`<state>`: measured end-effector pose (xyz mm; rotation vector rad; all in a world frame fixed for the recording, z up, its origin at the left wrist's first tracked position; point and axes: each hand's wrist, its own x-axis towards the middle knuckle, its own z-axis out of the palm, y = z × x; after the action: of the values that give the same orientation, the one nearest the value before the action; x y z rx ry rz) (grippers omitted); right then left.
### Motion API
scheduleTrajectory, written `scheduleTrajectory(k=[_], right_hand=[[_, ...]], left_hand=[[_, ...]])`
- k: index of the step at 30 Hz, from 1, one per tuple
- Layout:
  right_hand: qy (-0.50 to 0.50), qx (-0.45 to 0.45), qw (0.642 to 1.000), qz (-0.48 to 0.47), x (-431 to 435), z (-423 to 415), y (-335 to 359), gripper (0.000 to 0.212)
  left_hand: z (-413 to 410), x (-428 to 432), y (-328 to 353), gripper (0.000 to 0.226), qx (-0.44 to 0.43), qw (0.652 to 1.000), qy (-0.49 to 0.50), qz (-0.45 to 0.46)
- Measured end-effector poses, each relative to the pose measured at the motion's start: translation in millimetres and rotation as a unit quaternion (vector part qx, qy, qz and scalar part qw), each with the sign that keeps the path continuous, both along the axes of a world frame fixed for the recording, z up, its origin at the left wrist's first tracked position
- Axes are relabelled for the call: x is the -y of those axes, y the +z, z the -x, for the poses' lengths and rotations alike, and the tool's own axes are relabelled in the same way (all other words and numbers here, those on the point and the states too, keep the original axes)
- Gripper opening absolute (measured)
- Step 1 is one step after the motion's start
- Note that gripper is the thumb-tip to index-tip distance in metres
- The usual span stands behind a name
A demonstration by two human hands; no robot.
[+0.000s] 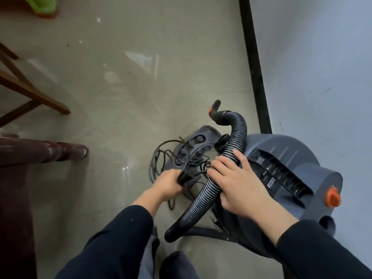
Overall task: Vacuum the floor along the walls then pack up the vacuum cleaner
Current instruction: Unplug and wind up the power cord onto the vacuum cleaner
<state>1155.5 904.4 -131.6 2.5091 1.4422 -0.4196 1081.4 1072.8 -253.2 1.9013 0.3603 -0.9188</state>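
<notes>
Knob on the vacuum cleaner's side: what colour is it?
Orange. The knob stands out against the grey vacuum cleaner, seen best in the head view.

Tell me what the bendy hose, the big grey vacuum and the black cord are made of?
The hose is likely flexible plastic, slightly shiny: its ribs catch light and it curves easily. The vacuum looks like hard moulded plastic, matte grey, with shaped vent slots. The cord probably has a rubbery coating over wire. It hangs in thin floppy loops, but it is too blurred to be sure.
</notes>
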Motion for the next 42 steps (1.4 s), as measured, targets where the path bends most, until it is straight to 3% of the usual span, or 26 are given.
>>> scheduleTrajectory(k=[2,5,8,10,14,24,27,34,38,42], right_hand=[[-0.004,0.0,1.0,-0.002,1,1,-2,0.045],[-0.015,0.007,1.0,0.0,-1,3,-5,0.044],[-0.021,0.014,1.0,0.005,-1,6,-7,0.043],[-0.022,0.017,1.0,0.004,-2,6,-7,0.041],[-0.026,0.014,1.0,0.008,-3,6,-7,0.042],[-0.011,-0.03,0.994,0.102,-5,8,5,0.053],[-0.008,-0.04,0.993,0.108,-6,6,11,0.052],[-0.03,-0.027,0.995,0.093,-9,-20,22,0.053],[-0.054,-0.063,0.993,0.085,0,-41,27,0.05],[-0.082,-0.109,0.989,0.049,13,-49,39,0.062]], left_hand=[[23,-16,-12,0.023,-0.013,0.998,-0.011,-0.068],[60,-47,-26,0.007,-0.051,0.989,0.022,-0.136],[98,-84,-31,0.03,-0.106,0.971,0.078,-0.199],[115,-102,-27,0.027,-0.127,0.959,0.125,-0.22],[129,-96,-8,0.005,-0.15,0.952,0.165,-0.208],[147,-73,35,0.018,-0.153,0.958,0.216,-0.11],[142,-80,45,0.021,-0.128,0.958,0.234,-0.102],[92,-102,77,0.022,-0.061,0.975,0.158,-0.143],[48,-93,117,0.025,0.031,0.968,0.176,-0.178],[-1,-71,170,0.023,0.151,0.963,0.171,-0.144]])
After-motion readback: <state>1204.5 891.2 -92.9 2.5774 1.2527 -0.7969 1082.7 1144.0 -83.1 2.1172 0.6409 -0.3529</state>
